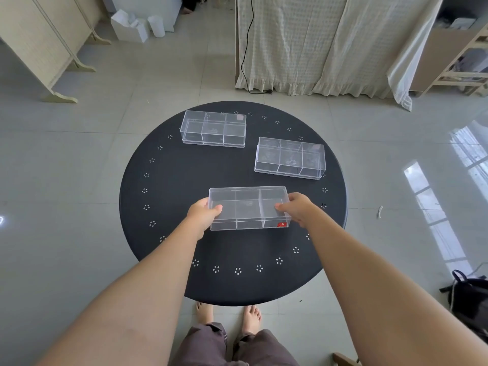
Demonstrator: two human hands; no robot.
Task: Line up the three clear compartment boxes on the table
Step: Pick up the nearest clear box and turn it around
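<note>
Three clear plastic compartment boxes are on a round black table (169, 186). The nearest box (248, 207), with a small red label at its front right corner, is gripped at both short ends: my left hand (203, 212) holds its left end and my right hand (297, 208) holds its right end, thumbs over the top rim. A second box (214, 128) sits at the far left of the table. The third box (289, 157) lies at the right, near the table's edge, slightly turned.
The table edge carries a ring of small white dot patterns. Around it is grey tiled floor. A folding screen (45, 46) stands far left, a curtain (317, 43) with a black cable behind, a dark bag (467, 294) on the floor at right. My bare feet (227, 315) are under the near edge.
</note>
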